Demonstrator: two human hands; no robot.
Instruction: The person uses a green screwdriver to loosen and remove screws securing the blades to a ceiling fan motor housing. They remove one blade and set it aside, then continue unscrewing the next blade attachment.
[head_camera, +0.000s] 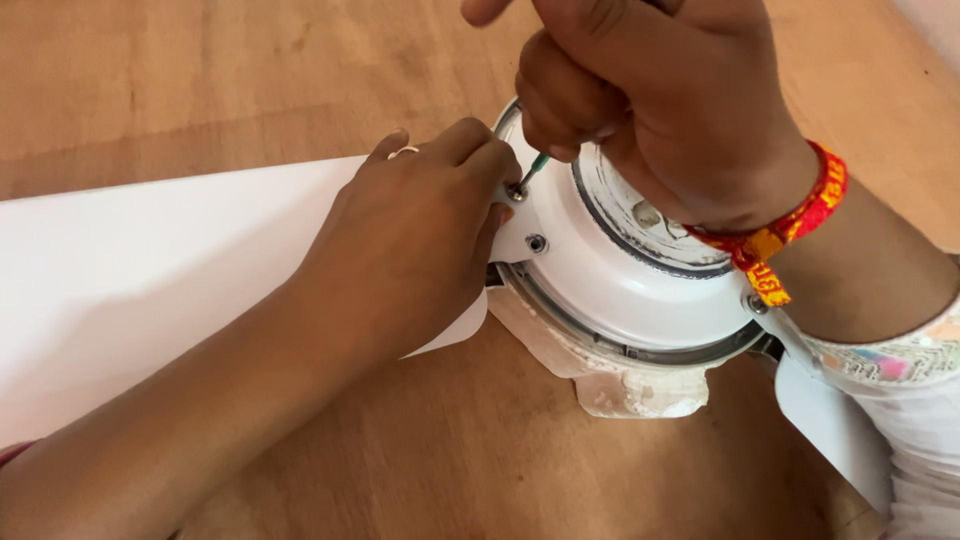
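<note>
The right hand (640, 100) entered from the upper centre of the frame and was closed in a fist around a screwdriver (533, 168). Only the thin green-tinted shaft of the tool showed below the fist; the handle was hidden inside the grip. The tip of the shaft met a screw (518, 191) on the white mounting arm at the left edge of the fan motor (640, 290).

The left hand (420, 240) reached in from the lower left. Its fingers were curled, with the fingertips pinched at the screw and pressed on the mounting arm. A ring (403, 152) showed on one finger.

A second screw (537, 243) sat just below the first on the same arm. The round white fan motor lay in the centre right of the frame, on a piece of white packing (640, 392).

A white fan blade (130, 280) extended from the motor toward the left edge of the frame, passing under the left hand. Part of another blade (830, 420) showed at the lower right. A red and yellow thread band (790, 225) circled the right wrist. All items rested on a wooden floor (200, 80).
</note>
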